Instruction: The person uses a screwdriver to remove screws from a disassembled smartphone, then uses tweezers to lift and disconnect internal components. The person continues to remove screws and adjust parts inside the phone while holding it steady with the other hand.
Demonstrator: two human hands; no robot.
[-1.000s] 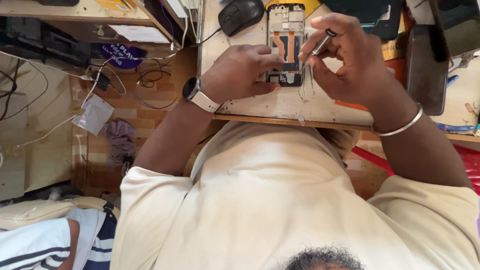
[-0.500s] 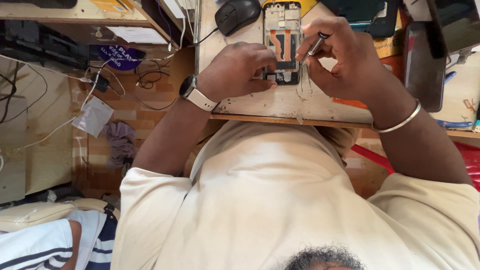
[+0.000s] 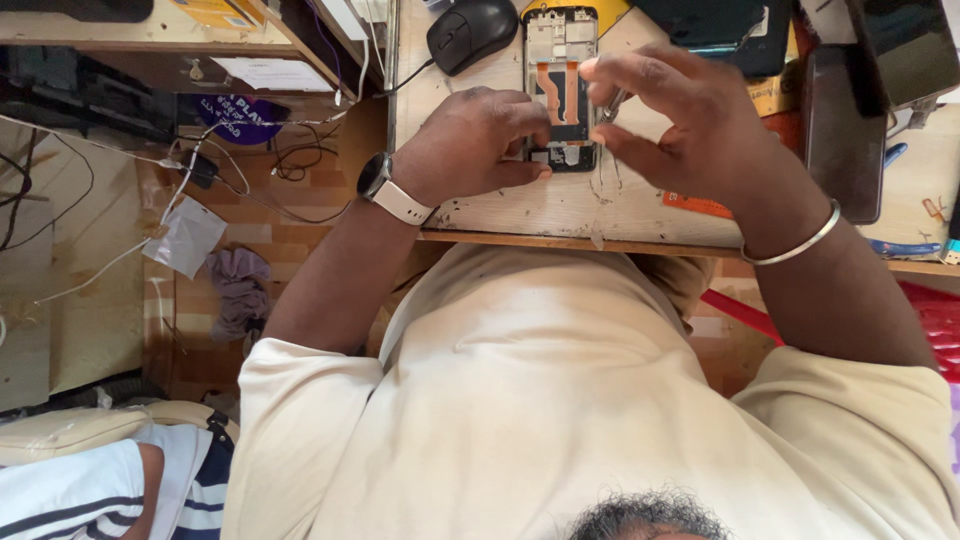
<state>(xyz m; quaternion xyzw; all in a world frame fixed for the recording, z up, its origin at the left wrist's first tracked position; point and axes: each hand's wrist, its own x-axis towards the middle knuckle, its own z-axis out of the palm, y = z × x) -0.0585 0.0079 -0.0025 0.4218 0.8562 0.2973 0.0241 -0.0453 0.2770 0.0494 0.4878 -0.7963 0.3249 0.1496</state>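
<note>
**Fingers pinching a slim tool over an opened phone**

The fingers point(image 3: 640, 75) of the right hand point(image 3: 690, 125) are pinching a thin metal tool point(image 3: 612, 103), thumb and forefinger closed tight on it. The left hand point(image 3: 475, 140), wearing a watch point(image 3: 390, 190), is pressing curled fingertips against the lower edge of the opened phone point(image 3: 560, 80). That phone is lying flat on the wooden worktop point(image 3: 560, 205), its back off, showing an orange flex strip and pale metal frame. Farther off, a black mouse point(image 3: 472, 30) is resting.

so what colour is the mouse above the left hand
Black mouse, clearest in the head view.
</note>
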